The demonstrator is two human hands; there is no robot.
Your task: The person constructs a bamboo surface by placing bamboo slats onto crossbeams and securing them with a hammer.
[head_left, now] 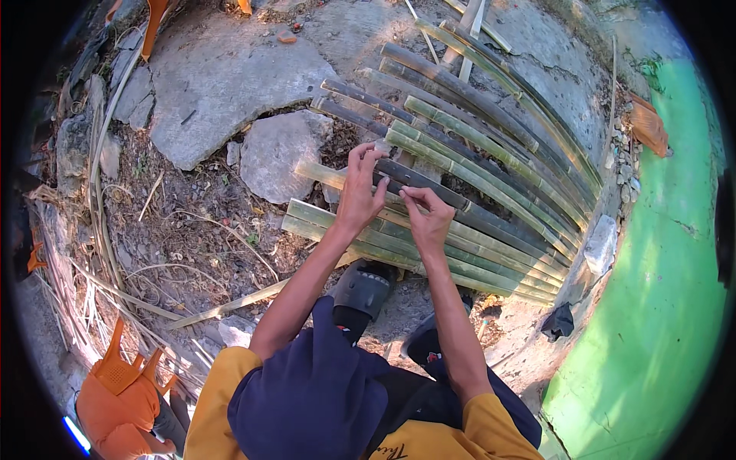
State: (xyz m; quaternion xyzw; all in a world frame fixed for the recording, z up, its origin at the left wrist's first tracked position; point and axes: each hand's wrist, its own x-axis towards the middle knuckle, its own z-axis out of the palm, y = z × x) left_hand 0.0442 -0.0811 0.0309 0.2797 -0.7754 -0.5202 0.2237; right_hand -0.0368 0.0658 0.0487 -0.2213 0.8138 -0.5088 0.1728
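A row of split bamboo slats [491, 165], some green and some dark, lies side by side in front of me. My left hand [359, 190] is at the near-left end of a dark bamboo slat [437, 192], fingers on one side of its end and thumb on the other. Just to the right, my right hand [426, 218] is closed in a pinch above the same slat. Whatever sits between its thumb and fingertips is too small to make out. Closer to me lie several green slats [429, 245], partly under my wrists.
Broken concrete slabs [230, 100] and a flat stone [280, 153] lie to the left. A green-painted surface [644, 307] borders the right. A person in orange [119, 418] is at lower left, by an orange chair [115, 368]. My dark shoe [364, 287] stands beside the slats.
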